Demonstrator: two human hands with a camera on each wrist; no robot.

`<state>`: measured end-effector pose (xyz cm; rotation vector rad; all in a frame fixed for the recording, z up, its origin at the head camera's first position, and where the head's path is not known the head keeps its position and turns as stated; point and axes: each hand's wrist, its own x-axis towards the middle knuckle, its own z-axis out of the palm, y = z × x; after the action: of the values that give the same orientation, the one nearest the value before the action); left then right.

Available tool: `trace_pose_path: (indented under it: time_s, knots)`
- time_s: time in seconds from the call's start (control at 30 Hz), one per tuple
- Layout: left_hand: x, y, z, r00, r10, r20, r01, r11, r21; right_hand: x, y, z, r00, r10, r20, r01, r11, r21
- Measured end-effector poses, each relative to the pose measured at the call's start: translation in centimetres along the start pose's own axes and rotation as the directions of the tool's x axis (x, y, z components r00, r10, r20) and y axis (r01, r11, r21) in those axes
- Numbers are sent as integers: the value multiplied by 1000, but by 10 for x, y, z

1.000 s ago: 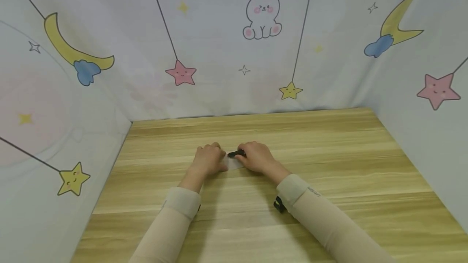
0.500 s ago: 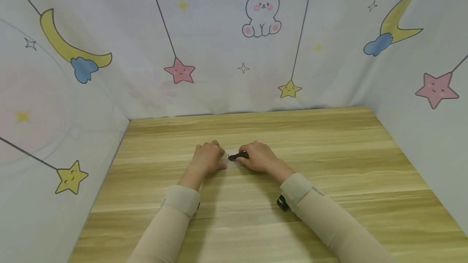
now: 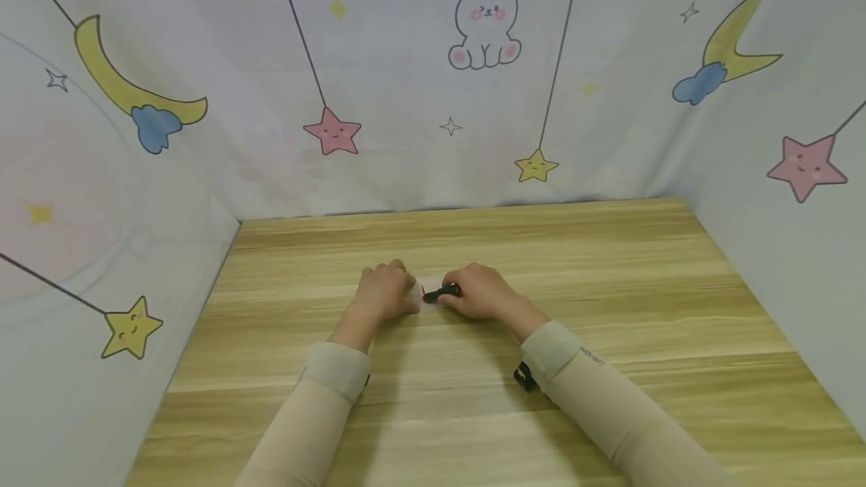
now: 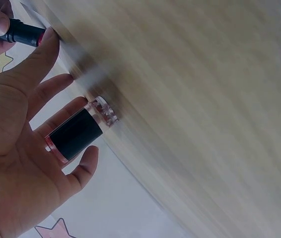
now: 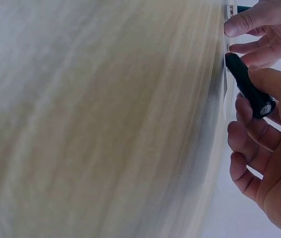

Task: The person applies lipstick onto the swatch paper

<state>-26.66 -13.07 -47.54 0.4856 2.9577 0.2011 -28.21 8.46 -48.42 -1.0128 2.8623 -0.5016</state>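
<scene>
My right hand [image 3: 482, 290] pinches a black lipstick [image 3: 443, 292] between thumb and fingers, its narrow end pointing left and down at a small white sheet [image 3: 431, 282]. Red shows at the lipstick's tip in the left wrist view, and a short red stroke [image 3: 423, 291] lies on the sheet beside it. On the left, my left hand [image 3: 384, 293] rests with its thumb and fingertips at the sheet's edge. Its lower fingers also hold a black cylinder with a clear end [image 4: 76, 136], looking like the lipstick's cap; the head view hides this piece behind the hand.
The wood-grain table [image 3: 609, 261] stretches around both hands. White cloth walls [image 3: 406, 96] printed with stars, moons and a rabbit rise behind it and at both sides. A black strap device [image 3: 524, 376] sits under the right cuff.
The lipstick's tip has moved slightly toward me, and a red stroke has appeared and lengthened on the sheet. My left hand has stayed nearly still.
</scene>
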Motion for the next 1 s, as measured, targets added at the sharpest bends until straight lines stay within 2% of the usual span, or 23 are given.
trace_pose_path:
  time_s: [0.13, 0.3, 0.6, 0.73, 0.83, 0.93, 1.0]
  knots:
    - [0, 0, 0, 1000, 3, -1, -3, 1000, 1, -1, 2, 3, 1000, 4, -10, -4, 999, 47]
    - [0, 0, 0, 1000, 6, -6, -6, 1000, -4, -2, 4, 5, 999, 34, -22, -30, 985, 172]
    - [1, -1, 1, 1000, 1, -13, -1, 1000, 24, -4, 5, -3, 991, 104, -89, -61, 918, 392]
    - [-1, -3, -3, 1000, -5, -28, 6, 1000, 16, -5, 6, -11, 979, 162, -125, -79, 861, 502]
    - [-1, -5, -8, 998, -14, -64, 11, 999, -41, -6, 5, -19, 967, 203, -151, -77, 804, 589]
    - [1, -4, -14, 993, -9, -120, -15, 980, -201, -7, 3, -29, 955, 239, -177, -55, 726, 685]
    - [3, -2, -17, 986, -4, -166, -54, 938, -342, -7, 1, -35, 947, 250, -200, -18, 666, 746]
